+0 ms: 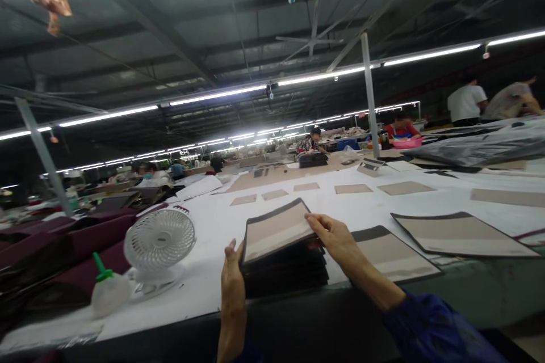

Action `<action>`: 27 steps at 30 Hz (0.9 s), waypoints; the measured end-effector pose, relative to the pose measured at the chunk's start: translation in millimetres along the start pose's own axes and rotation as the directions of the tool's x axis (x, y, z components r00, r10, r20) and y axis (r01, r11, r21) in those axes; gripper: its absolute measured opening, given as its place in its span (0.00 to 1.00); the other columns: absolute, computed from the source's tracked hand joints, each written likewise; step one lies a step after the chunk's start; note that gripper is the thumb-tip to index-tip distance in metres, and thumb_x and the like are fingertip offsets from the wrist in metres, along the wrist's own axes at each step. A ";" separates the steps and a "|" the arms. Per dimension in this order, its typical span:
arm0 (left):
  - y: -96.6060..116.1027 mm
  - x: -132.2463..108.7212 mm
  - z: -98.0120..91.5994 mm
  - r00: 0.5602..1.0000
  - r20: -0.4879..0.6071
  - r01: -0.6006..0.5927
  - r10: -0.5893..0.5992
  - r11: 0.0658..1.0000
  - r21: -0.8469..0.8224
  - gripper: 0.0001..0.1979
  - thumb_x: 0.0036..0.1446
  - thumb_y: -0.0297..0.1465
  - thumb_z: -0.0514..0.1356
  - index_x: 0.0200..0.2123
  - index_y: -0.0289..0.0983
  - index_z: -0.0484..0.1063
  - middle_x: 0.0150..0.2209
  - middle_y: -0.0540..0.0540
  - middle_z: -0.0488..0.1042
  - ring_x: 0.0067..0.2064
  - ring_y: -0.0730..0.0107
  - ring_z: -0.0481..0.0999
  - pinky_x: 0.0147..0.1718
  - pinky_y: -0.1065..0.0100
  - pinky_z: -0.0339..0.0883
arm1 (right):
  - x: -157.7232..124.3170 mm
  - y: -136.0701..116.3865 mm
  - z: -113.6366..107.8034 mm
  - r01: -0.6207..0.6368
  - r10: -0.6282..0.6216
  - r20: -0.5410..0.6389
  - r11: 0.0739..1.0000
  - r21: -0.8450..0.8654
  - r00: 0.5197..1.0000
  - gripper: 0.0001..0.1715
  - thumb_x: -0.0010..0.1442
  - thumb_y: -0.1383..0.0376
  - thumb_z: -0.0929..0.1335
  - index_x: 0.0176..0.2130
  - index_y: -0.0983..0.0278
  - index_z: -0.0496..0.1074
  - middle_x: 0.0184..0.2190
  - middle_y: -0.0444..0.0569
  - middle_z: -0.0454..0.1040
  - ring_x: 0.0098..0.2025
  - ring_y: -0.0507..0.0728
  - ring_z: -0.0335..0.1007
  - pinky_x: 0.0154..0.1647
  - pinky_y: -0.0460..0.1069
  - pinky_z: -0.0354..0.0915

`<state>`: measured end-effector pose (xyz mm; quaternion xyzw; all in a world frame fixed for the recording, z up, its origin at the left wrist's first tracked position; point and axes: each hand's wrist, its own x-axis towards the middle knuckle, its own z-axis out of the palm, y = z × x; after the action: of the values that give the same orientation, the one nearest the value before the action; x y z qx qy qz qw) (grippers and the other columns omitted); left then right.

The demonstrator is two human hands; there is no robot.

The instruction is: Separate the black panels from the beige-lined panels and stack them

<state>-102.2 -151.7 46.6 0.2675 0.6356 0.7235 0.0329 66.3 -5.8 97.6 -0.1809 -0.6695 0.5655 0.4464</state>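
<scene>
A stack of dark-edged panels (284,275) lies near the front edge of the long white table (374,207). The top beige panel with a dark border (276,229) is tilted up off the stack. My left hand (232,278) grips its left edge, fingers closed around it. On the right edge of the same panel, my right hand (334,235) pinches it, with a blue sleeve (430,326) behind the wrist.
Two more bordered beige panels (394,255) (462,235) lie flat to the right. A small white fan (158,241) and a green-capped squeeze bottle (108,289) stand at left beside maroon pieces (85,238). Smaller beige rectangles (353,188) dot the far table. Other people work in the background.
</scene>
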 end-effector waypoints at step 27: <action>12.7 -120.3 55.8 0.840 0.143 -0.538 0.524 0.838 0.090 0.13 0.63 0.34 0.51 0.42 0.40 0.74 0.44 0.45 0.77 0.48 0.64 0.74 0.50 0.64 0.66 | -72.9 55.4 -185.6 -0.366 -0.239 -0.412 0.217 -0.905 0.879 0.25 0.65 0.56 0.56 0.49 0.66 0.72 0.47 0.58 0.73 0.47 0.70 0.69 0.45 0.63 0.63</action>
<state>28.3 -150.4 19.8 0.4751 0.5779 0.6463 -0.1505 239.7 66.6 11.0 -0.5784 -0.7337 -0.0235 0.3558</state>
